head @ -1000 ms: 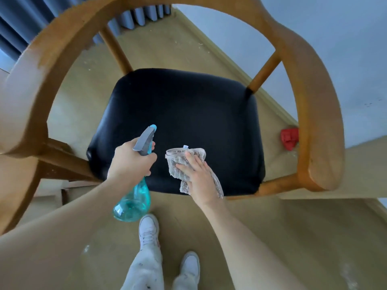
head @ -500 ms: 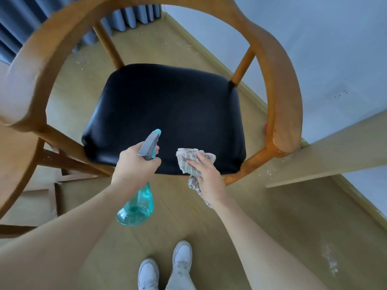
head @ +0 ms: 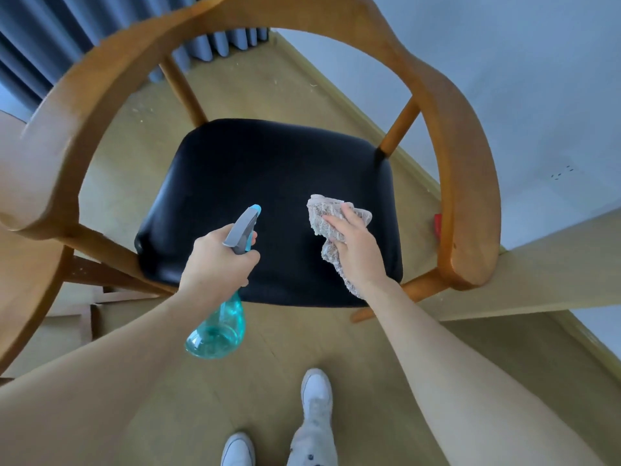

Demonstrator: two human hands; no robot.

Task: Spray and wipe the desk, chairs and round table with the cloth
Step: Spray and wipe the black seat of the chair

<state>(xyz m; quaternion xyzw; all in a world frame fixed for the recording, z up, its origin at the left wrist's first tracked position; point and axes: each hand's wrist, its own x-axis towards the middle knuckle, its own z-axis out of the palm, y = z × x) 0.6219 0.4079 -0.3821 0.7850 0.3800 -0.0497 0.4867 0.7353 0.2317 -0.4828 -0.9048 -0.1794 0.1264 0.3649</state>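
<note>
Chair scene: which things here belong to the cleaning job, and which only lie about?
Job: spray bottle in left hand; cloth under right hand; chair, black seat.

Lying about: red thing on floor; curtain.

chair (head: 470,183) armrest blurred at left, back cut by top edge; cloth (head: 327,227) partly hidden under right hand (head: 356,250); red object (head: 438,224) mostly behind armrest; shoes (head: 316,388) partly cropped

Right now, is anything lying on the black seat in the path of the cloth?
Nothing visible does. The right hand presses the cloth onto the black seat, whose surface ahead is bare. The left hand holds the spray bottle over the seat's near edge, beside the cloth.
</note>
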